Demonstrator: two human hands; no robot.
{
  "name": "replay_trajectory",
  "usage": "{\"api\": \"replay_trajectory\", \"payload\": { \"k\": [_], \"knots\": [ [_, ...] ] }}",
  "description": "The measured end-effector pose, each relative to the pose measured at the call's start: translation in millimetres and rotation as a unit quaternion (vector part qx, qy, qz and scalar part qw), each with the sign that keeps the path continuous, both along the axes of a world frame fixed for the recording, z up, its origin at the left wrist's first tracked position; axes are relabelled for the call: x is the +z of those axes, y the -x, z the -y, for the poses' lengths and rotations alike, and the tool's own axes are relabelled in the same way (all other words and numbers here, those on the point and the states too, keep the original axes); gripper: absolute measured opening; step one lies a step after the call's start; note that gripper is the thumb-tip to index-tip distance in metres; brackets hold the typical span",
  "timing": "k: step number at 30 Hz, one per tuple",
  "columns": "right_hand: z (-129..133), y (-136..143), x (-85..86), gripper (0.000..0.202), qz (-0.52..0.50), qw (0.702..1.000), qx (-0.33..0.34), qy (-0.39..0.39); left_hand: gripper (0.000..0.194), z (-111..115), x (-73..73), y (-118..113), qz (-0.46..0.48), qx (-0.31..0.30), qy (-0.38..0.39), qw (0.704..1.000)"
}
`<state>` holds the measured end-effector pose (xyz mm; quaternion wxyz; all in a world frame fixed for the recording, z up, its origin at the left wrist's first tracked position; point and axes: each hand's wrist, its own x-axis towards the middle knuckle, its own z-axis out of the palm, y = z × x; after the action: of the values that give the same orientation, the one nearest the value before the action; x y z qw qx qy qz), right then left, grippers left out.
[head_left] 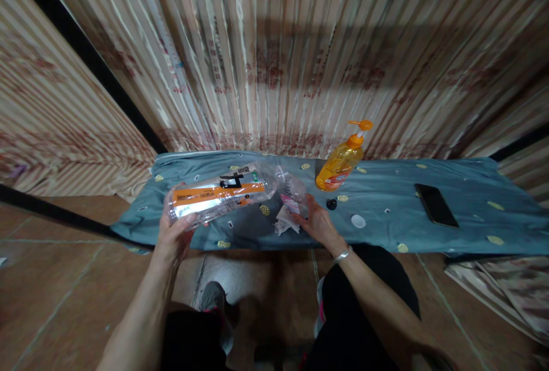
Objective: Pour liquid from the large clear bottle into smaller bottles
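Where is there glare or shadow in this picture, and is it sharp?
Head view: sheen on the floor between the legs, bright patches on the large clear bottle; head view: a darker band across the curtain; head view: small print looks soft, cause unclear.

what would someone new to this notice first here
Probably the big clear bottle with an orange label, tilted in the left hand, its far end toward the right hand. Next, the orange pump bottle standing on the blue-green cloth near the curtain; then the dark phone lying at the right.
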<state>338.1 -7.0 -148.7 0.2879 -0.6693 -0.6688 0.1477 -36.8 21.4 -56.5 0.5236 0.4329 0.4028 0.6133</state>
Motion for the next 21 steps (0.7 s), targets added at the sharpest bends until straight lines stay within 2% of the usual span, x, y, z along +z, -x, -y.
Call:
{"api": "replay_trajectory", "payload": {
  "k": [9,16,19,21],
  "knots": [
    [-2.8,2.3,-7.3,0.059,0.004,0.999,-0.021,-0.036,0.092,0.9,-1.2,-2.5,0.011,-0.013,-0.010,1.000],
    [-1.3,1.9,-2.4,0.053,-0.015,0.999,-0.009,-0.040,0.098,11.2,2.4,-14.8,0.019,0.009,-0.004,1.000],
    [-1.0,2.0,-1.0,0.054,-0.016,0.999,-0.010,-0.033,0.096,7.6,-1.5,-10.5,0.022,-0.002,-0.004,1.000],
    [-1.1,2.2,-1.6,0.053,-0.016,0.999,-0.012,-0.032,0.101,3.7,-4.3,-6.4,0.023,-0.026,0.003,0.999]
  ]
}}
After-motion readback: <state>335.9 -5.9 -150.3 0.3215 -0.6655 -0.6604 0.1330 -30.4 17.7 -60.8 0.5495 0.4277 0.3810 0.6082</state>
